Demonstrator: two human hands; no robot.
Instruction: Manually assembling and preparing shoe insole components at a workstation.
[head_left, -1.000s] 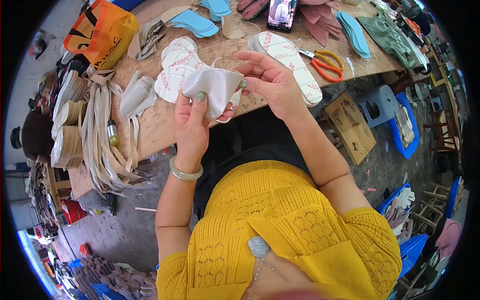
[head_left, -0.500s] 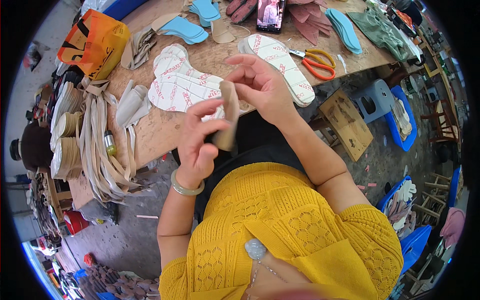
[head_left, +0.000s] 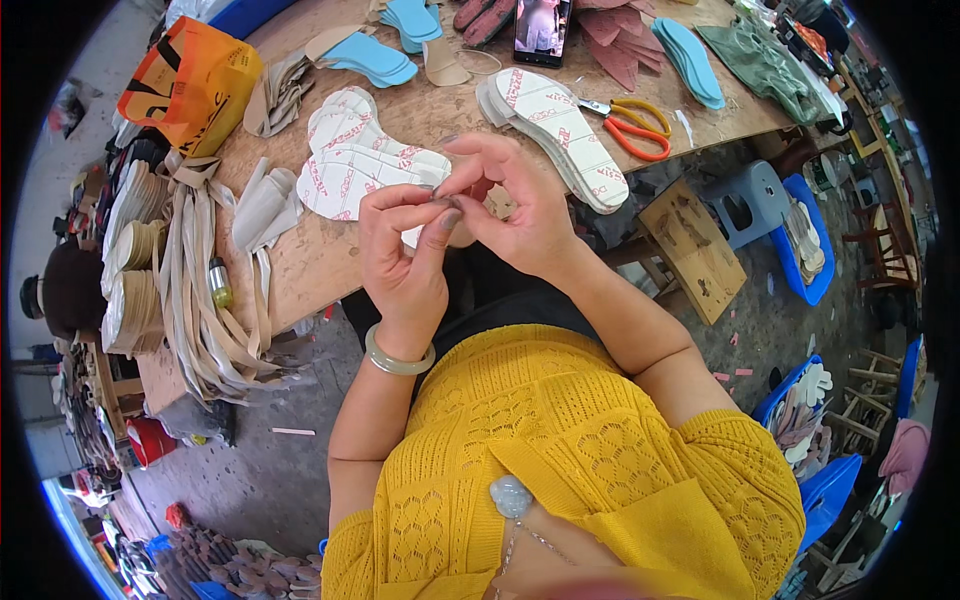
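Observation:
My left hand (head_left: 402,245) and my right hand (head_left: 520,205) meet over the table's near edge, thumbs and fingers pinched together. A thin beige piece (head_left: 461,236) shows in part just below the fingertips; most of it is hidden by my hands, and its full shape cannot be made out. Behind my left hand lies a fanned pile of white insole pieces with red print (head_left: 335,180). Beyond my right hand rests a second white insole stack (head_left: 570,140), with scissors with orange and yellow handles (head_left: 640,138) beside it.
Beige strips (head_left: 205,290) hang over the table's left edge near a small bottle (head_left: 220,285). An orange bag (head_left: 190,85), blue insoles (head_left: 365,60) and a phone (head_left: 541,35) stand or lie farther back. A wooden stool (head_left: 690,250) is at the right.
My left hand has risen and turned inward, bringing its fingertips against those of my right hand. The beige piece, earlier upright between my hands, is now mostly hidden.

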